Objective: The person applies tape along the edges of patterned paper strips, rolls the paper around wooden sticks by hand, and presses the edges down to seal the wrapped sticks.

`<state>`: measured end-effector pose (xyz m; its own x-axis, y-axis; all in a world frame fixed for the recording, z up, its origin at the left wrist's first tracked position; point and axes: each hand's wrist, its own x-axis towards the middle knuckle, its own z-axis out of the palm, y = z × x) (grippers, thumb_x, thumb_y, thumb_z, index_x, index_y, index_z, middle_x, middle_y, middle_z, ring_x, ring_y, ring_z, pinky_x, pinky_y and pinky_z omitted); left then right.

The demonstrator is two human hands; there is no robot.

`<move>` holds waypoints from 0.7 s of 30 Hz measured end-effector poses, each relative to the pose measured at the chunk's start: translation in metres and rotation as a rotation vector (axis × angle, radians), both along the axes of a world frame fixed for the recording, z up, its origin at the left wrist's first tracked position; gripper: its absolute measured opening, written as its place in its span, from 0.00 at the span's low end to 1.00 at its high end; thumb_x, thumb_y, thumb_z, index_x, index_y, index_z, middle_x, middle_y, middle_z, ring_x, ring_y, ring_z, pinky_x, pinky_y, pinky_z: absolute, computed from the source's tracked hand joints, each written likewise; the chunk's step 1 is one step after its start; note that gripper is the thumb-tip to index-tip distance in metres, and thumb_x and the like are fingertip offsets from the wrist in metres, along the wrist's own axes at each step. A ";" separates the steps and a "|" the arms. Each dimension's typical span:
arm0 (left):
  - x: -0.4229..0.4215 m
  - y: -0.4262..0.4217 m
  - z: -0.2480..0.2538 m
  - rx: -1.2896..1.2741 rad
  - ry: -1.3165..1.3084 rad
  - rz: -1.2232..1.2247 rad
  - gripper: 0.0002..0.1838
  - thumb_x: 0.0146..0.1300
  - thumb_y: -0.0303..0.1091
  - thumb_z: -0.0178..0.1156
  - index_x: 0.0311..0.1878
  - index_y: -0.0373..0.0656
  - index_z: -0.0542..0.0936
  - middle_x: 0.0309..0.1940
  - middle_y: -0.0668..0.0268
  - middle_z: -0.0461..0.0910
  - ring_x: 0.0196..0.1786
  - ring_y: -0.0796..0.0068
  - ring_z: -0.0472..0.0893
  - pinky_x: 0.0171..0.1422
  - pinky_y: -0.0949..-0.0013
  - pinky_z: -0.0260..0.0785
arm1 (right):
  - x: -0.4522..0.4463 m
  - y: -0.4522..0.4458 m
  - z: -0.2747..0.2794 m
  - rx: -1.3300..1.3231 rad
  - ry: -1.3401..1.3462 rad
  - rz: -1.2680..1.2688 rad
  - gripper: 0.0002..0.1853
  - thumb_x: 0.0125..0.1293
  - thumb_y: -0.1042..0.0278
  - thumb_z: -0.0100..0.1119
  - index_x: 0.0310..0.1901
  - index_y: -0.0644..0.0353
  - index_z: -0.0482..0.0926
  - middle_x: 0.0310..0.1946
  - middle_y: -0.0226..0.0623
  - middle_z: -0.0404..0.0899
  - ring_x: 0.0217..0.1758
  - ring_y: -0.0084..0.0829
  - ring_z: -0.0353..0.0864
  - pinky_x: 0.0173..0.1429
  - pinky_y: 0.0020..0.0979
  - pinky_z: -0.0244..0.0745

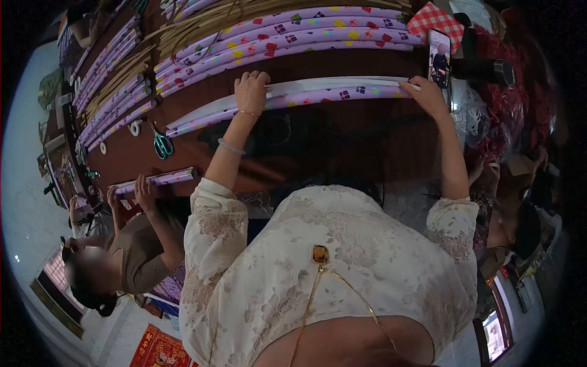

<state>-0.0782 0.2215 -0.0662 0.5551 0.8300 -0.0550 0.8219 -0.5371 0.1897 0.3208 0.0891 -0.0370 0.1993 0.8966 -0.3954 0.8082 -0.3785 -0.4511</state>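
A long lilac roll of wrapping paper (318,98) with a coloured gift print lies across the table in front of me, a strip of its white underside showing along the far side. My left hand (251,93) has its fingers curled over that white edge, left of the roll's middle. At the right end, my right hand (426,96) grips the paper between thumb and fingers. Beside my right hand, a phone (439,58) stands upright with a person on its screen. Teal-handled scissors (162,145) rest near the roll's left end.
Several finished-looking patterned rolls (287,43) lie along the far side, with more rolls (113,98) at left among brown strips. Tape rolls (135,127) sit by the scissors. A co-worker (147,244) at left handles a short roll (165,178). A dark cylinder (483,72) lies right of the phone.
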 end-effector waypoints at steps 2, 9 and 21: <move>-0.001 0.013 0.001 0.059 0.000 -0.174 0.15 0.42 0.35 0.64 0.37 0.51 0.74 0.34 0.66 0.74 0.43 0.67 0.73 0.44 0.64 0.63 | -0.007 -0.001 0.002 0.015 -0.071 -0.018 0.27 0.54 0.41 0.52 0.28 0.63 0.75 0.30 0.43 0.76 0.30 0.42 0.76 0.33 0.37 0.68; 0.012 0.045 0.005 0.152 0.254 -0.784 0.43 0.45 0.36 0.63 0.65 0.65 0.54 0.54 0.64 0.64 0.53 0.66 0.66 0.53 0.61 0.62 | -0.023 -0.006 -0.003 0.227 -0.477 0.012 0.29 0.52 0.36 0.52 0.31 0.61 0.78 0.35 0.39 0.77 0.35 0.40 0.77 0.38 0.39 0.68; 0.034 0.053 0.003 0.370 0.379 -1.185 0.32 0.58 0.35 0.46 0.67 0.59 0.50 0.68 0.80 0.45 0.69 0.74 0.46 0.71 0.63 0.37 | -0.035 -0.001 -0.007 0.149 -0.706 -0.089 0.34 0.48 0.32 0.52 0.39 0.59 0.80 0.46 0.34 0.72 0.46 0.35 0.69 0.48 0.40 0.54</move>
<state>-0.0438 0.2747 -0.0628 0.9578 -0.1528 -0.2433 -0.2169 -0.9399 -0.2636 0.2855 0.0883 -0.0436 0.4364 0.8995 -0.0210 0.8948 -0.4315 0.1147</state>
